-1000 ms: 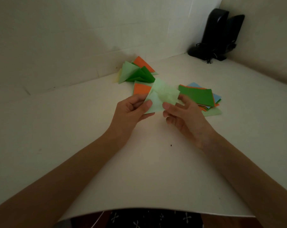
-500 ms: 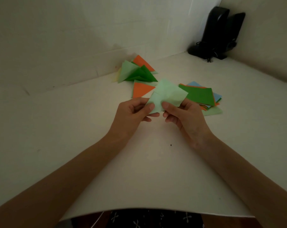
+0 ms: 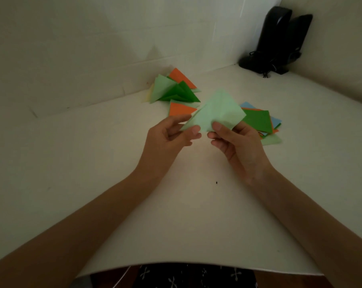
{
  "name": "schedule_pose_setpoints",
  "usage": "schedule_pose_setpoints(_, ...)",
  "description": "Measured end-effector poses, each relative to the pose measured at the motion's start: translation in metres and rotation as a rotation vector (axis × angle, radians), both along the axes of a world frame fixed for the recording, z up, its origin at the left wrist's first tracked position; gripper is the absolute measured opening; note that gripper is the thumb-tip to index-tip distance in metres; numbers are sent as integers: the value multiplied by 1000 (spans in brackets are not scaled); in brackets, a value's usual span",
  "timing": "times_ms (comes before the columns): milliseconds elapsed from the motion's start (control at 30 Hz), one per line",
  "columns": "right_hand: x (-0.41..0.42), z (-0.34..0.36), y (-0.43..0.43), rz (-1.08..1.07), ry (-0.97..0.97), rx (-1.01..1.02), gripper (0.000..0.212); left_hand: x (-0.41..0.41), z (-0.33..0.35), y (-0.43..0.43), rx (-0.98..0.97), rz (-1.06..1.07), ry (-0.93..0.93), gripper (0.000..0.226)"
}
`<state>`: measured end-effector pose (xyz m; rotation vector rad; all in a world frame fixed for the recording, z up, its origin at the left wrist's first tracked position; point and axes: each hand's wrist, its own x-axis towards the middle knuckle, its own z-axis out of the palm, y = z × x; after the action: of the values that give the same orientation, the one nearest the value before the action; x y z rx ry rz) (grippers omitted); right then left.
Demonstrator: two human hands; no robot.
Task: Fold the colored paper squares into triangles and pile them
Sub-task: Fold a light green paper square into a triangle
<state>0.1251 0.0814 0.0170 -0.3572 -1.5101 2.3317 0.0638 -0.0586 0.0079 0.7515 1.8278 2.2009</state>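
Observation:
A light green paper (image 3: 216, 112), partly folded, is held above the table between both hands. My left hand (image 3: 169, 136) pinches its near left corner with thumb and fingers. My right hand (image 3: 236, 142) pinches its lower edge from the right. Behind them lies a pile of folded triangles (image 3: 173, 89) in light green, dark green and orange, with an orange triangle (image 3: 181, 110) in front of it. To the right sits a stack of flat squares (image 3: 259, 121), dark green on top, blue, orange and light green below.
The white table (image 3: 92, 163) runs to a curved front edge near me. White walls close in the back and right. Two black speakers (image 3: 279, 40) with cables stand in the far right corner. A tiny dark speck (image 3: 216, 182) lies on the table.
The light green paper has turned and flattened toward a triangle shape, rising slightly to the right. Both hands shifted their pinch along its lower edge.

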Motion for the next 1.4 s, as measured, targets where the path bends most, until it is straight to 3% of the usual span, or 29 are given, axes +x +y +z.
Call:
schedule_pose_setpoints(100, 0, 1, 1, -6, 6, -1, 16, -2, 0, -1, 30, -14, -103, 7)
schedule_pose_setpoints(733, 0, 1, 0, -26, 10, 4, 7, 2, -2, -1, -30, 19, 66, 21)
schedule_pose_setpoints(1233, -1, -2, 0, -25, 45, -10, 11, 1, 1, -1, -42, 17, 16, 12)
schedule_pose_setpoints(1333, -1, -4, -2, 46, 43, -59, 21, 1, 3, -1, -11, 2, -48, 10)
schedule_pose_setpoints(1400, -2, -9, -5, 121, -3, 41, 24, 3, 3, 0, 7, 9, -77, 11)
